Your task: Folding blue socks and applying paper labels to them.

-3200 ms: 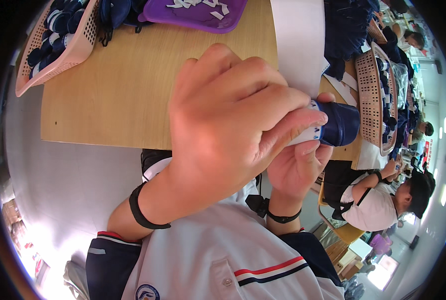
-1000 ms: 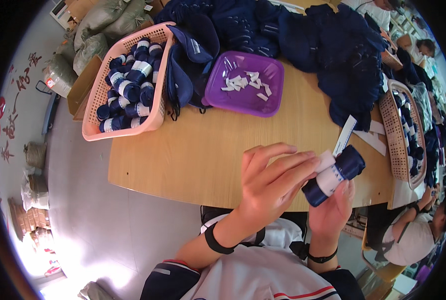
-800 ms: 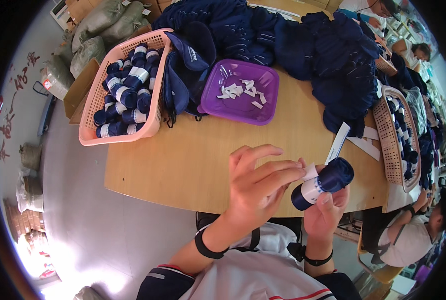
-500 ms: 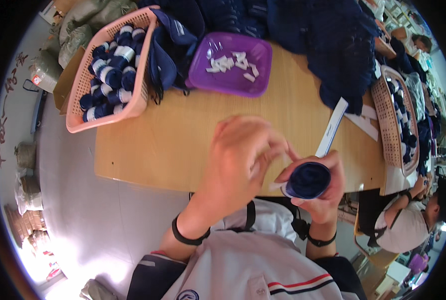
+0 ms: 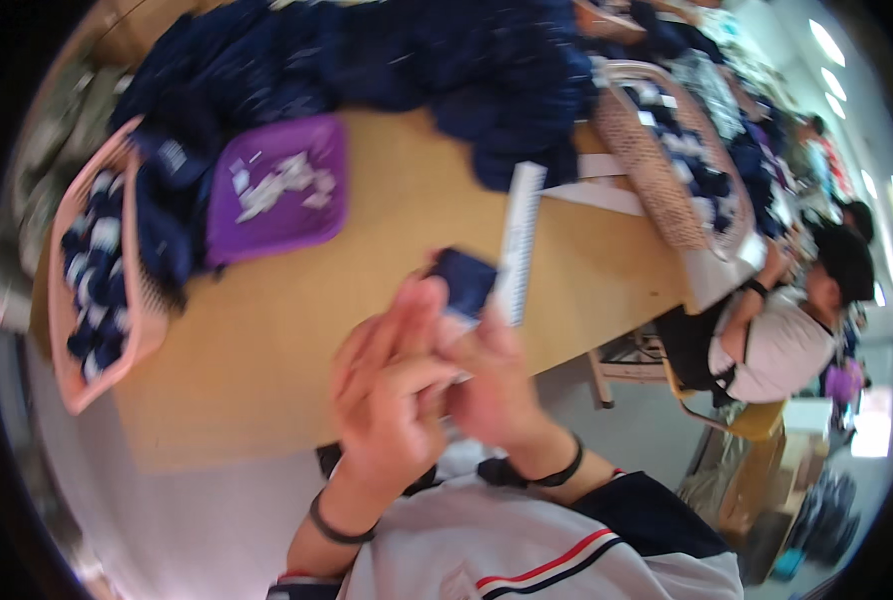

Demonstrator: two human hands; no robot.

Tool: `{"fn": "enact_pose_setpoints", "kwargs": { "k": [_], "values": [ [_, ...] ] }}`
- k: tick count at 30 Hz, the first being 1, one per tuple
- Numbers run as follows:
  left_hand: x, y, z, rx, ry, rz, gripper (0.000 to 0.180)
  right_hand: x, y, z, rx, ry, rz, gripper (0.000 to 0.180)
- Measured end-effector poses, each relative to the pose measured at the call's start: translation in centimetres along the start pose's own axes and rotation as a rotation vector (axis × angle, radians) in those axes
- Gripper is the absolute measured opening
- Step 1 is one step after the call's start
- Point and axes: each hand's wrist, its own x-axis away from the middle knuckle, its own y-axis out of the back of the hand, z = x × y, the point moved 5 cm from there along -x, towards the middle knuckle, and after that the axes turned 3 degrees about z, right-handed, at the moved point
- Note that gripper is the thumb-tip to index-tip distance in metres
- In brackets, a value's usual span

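Observation:
A small roll of navy cloth (image 5: 465, 280), banded with white low down, is held upright between my two hands over the table. My right hand (image 5: 497, 385) is closed round its right side. My left hand (image 5: 392, 385) is blurred, with its fingers bent and pressed at the roll's lower left. A bit of something pale shows between the hands, too small to name. Beyond my right hand extends a white ruler (image 5: 520, 240) with marks along one edge; its near end is hidden behind the fingers, and I cannot tell whether they touch it.
A purple tray (image 5: 322, 215) with white paper pieces stands at left on the wooden table (image 5: 267, 370). Pink baskets of banded navy rolls flank it, one at left (image 5: 147, 335) and one at right (image 5: 647, 165). Navy cloth (image 5: 397, 60) heaps along the back. A person (image 5: 777, 330) sits at right.
The view has swung right, so the table things appear further left. My left hand, earlier apart at the roll's left, is now against it. The roll has tipped from end-on to side-on.

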Motion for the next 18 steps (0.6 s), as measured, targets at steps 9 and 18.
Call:
{"fn": "enact_pose_setpoints", "kwargs": {
  "k": [9, 18],
  "values": [
    [-1.6, -0.4, -0.7, -0.139, -0.208, 0.379, 0.008, -1.4, 4.8, 4.2, -0.04, 0.327, -0.103, 0.053],
    [-9.3, 6.6, 16.4, -0.359, 0.151, 0.195, 0.016, -0.9, 4.7, 8.0, 0.038, 0.307, -0.013, 0.056]
  ]
}}
